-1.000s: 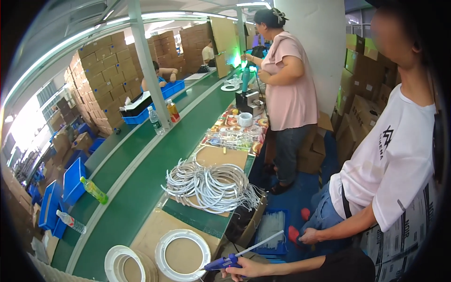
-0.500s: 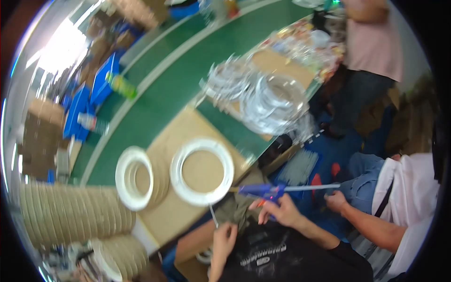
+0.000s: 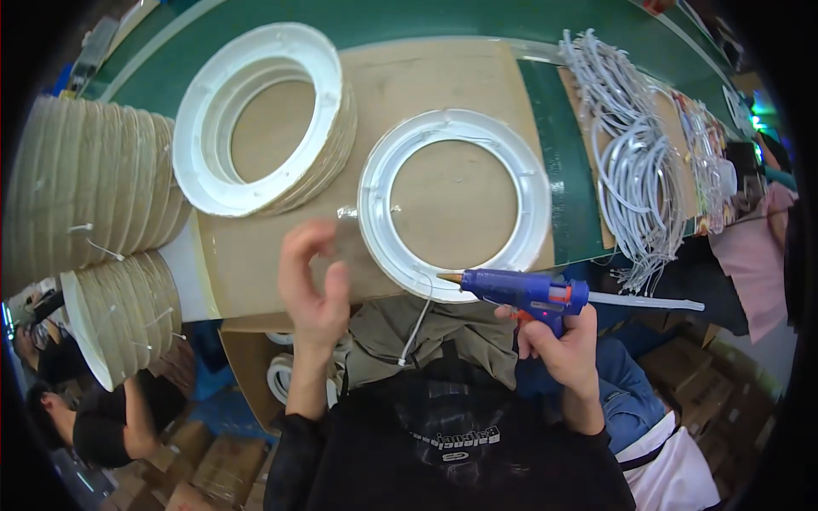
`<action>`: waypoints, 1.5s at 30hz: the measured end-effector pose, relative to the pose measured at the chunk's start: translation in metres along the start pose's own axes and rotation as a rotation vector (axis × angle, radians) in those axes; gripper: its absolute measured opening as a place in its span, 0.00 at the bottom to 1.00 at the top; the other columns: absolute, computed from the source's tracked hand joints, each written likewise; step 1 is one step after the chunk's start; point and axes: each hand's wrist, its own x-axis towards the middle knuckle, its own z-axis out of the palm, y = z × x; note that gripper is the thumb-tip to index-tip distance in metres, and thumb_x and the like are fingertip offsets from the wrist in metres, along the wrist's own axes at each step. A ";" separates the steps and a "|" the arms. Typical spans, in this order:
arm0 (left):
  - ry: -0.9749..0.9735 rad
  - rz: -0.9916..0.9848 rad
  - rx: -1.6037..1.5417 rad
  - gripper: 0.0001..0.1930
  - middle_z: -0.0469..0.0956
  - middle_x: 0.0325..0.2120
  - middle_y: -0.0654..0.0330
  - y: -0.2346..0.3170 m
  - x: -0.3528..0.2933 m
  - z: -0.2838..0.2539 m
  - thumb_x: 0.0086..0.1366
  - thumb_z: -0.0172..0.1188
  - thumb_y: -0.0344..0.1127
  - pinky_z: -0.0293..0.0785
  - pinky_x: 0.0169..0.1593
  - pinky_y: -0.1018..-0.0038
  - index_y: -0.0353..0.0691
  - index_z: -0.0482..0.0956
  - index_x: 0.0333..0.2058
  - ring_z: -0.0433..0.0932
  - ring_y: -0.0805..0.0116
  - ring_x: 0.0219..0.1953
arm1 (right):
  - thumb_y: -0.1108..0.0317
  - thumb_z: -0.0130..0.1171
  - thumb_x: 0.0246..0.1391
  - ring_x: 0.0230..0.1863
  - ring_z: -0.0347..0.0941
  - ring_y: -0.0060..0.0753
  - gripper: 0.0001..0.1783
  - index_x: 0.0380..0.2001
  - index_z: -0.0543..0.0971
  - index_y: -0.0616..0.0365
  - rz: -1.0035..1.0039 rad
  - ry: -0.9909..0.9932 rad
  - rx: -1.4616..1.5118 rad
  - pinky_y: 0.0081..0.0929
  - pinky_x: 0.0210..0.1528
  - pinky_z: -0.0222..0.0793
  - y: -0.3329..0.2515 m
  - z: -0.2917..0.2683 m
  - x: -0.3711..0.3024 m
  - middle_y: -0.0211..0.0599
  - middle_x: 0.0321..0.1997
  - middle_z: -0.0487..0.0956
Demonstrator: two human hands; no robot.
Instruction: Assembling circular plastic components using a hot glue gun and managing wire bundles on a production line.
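A white ring-shaped frame lies flat on cardboard in front of me, a thin wire in its channel. From its near edge a short white cable hangs toward my lap, its end loose. My right hand grips a blue hot glue gun, whose brass nozzle is over the ring's near rim. A whitish glue stick juts from the gun's back. To the left of the ring, my left hand is raised with fingers curved and apart, slightly blurred, holding nothing.
Stacked white rings stand at back left, beside tall piles of rings with small cable ends sticking out. A bundle of white cables lies on the right of the green table. Another person's white shirt is close at right.
The view has swung and come nearer to the ring. My left hand has left the cable's end and opened to the left. My right hand still holds the glue gun.
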 end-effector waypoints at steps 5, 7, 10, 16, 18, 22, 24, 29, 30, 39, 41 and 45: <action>-0.232 0.012 0.243 0.25 0.69 0.59 0.44 -0.009 0.013 0.020 0.58 0.61 0.31 0.70 0.56 0.61 0.34 0.73 0.56 0.74 0.49 0.55 | 0.62 0.53 0.64 0.20 0.72 0.18 0.18 0.45 0.76 0.70 -0.025 -0.115 -0.167 0.14 0.20 0.64 -0.006 0.002 0.028 0.45 0.37 0.83; -0.281 0.054 0.282 0.27 0.68 0.60 0.42 -0.011 0.013 0.021 0.56 0.62 0.31 0.69 0.59 0.57 0.34 0.73 0.56 0.71 0.43 0.59 | 0.63 0.52 0.65 0.20 0.71 0.17 0.18 0.46 0.76 0.70 0.012 -0.109 -0.204 0.14 0.21 0.63 -0.006 0.002 0.032 0.43 0.35 0.82; -0.284 -0.005 0.221 0.25 0.68 0.60 0.41 -0.012 0.012 0.021 0.58 0.57 0.28 0.66 0.62 0.58 0.33 0.73 0.56 0.70 0.43 0.60 | 0.64 0.52 0.65 0.19 0.67 0.14 0.16 0.45 0.76 0.68 -0.016 -0.123 -0.289 0.15 0.21 0.61 -0.003 0.003 0.038 0.40 0.32 0.82; -0.300 -0.039 0.209 0.23 0.67 0.61 0.40 -0.009 0.015 0.019 0.59 0.54 0.27 0.63 0.65 0.58 0.32 0.73 0.56 0.68 0.43 0.63 | 0.65 0.52 0.64 0.18 0.63 0.11 0.16 0.45 0.76 0.68 -0.057 -0.151 -0.358 0.15 0.21 0.59 -0.004 0.005 0.044 0.35 0.28 0.81; -0.301 -0.041 0.212 0.23 0.67 0.61 0.40 -0.011 0.014 0.020 0.60 0.54 0.27 0.63 0.65 0.58 0.32 0.73 0.55 0.68 0.43 0.63 | 0.64 0.53 0.64 0.18 0.63 0.11 0.16 0.45 0.76 0.68 -0.050 -0.146 -0.366 0.15 0.21 0.58 -0.002 0.005 0.043 0.35 0.28 0.81; -0.281 -0.029 0.202 0.23 0.68 0.60 0.41 -0.012 0.012 0.019 0.60 0.55 0.28 0.64 0.65 0.58 0.32 0.73 0.55 0.68 0.44 0.63 | 0.63 0.54 0.65 0.18 0.62 0.11 0.16 0.46 0.76 0.67 -0.055 -0.154 -0.411 0.14 0.22 0.58 -0.003 0.007 0.043 0.34 0.27 0.80; -0.282 -0.023 0.210 0.23 0.68 0.60 0.41 -0.012 0.013 0.019 0.60 0.55 0.28 0.64 0.65 0.58 0.32 0.73 0.55 0.69 0.44 0.63 | 0.62 0.55 0.65 0.19 0.62 0.11 0.17 0.46 0.76 0.67 -0.046 -0.130 -0.410 0.14 0.22 0.57 -0.002 0.010 0.042 0.33 0.27 0.80; -0.212 0.081 0.250 0.23 0.72 0.57 0.43 -0.020 0.013 0.023 0.58 0.60 0.34 0.73 0.55 0.59 0.34 0.76 0.53 0.76 0.46 0.53 | 0.61 0.55 0.65 0.19 0.62 0.11 0.17 0.47 0.76 0.66 -0.043 -0.108 -0.421 0.13 0.23 0.57 -0.003 0.012 0.042 0.32 0.26 0.79; -0.212 0.081 0.248 0.23 0.72 0.57 0.43 -0.020 0.013 0.023 0.58 0.60 0.34 0.73 0.55 0.59 0.34 0.76 0.53 0.76 0.46 0.53 | 0.60 0.55 0.65 0.19 0.62 0.11 0.18 0.46 0.76 0.66 -0.043 -0.098 -0.422 0.13 0.23 0.57 -0.004 0.013 0.042 0.32 0.26 0.79; -0.204 0.072 0.239 0.24 0.72 0.57 0.42 -0.020 0.012 0.023 0.57 0.61 0.34 0.72 0.55 0.60 0.34 0.76 0.53 0.76 0.46 0.54 | 0.57 0.56 0.65 0.19 0.63 0.11 0.19 0.43 0.77 0.66 -0.042 -0.071 -0.468 0.13 0.23 0.56 -0.003 0.012 0.040 0.28 0.24 0.77; -0.204 0.078 0.240 0.23 0.72 0.57 0.43 -0.020 0.012 0.023 0.58 0.61 0.35 0.72 0.55 0.60 0.34 0.76 0.53 0.76 0.46 0.54 | 0.56 0.56 0.65 0.19 0.63 0.11 0.19 0.42 0.77 0.66 -0.040 -0.069 -0.470 0.13 0.22 0.56 -0.004 0.012 0.039 0.28 0.24 0.77; -0.206 0.074 0.251 0.23 0.72 0.57 0.43 -0.019 0.012 0.024 0.58 0.61 0.35 0.72 0.55 0.60 0.34 0.77 0.53 0.76 0.46 0.54 | 0.56 0.56 0.66 0.19 0.63 0.11 0.19 0.43 0.76 0.66 -0.051 -0.058 -0.472 0.12 0.22 0.56 -0.003 0.011 0.039 0.28 0.25 0.78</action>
